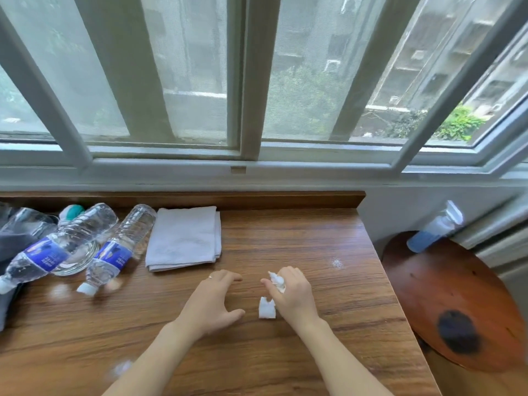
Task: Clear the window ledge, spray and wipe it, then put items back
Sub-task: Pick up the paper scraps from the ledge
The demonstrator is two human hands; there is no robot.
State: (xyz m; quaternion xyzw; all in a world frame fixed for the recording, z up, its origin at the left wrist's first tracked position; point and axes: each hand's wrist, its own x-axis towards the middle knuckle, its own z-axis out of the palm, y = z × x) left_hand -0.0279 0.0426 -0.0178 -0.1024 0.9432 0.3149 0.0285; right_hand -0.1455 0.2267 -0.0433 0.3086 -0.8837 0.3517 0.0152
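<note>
Our right hand (288, 292) pinched a crumpled tissue (277, 280) over the wooden tabletop (285, 232), a torn scrap (267, 308) lying just beside it — probably litter being gathered. Our left hand (213, 302) hovered loose-fingered, holding nothing. Two water bottles (114, 250) and the folded cloth (184, 238) sat left — likely parked clear.
</note>
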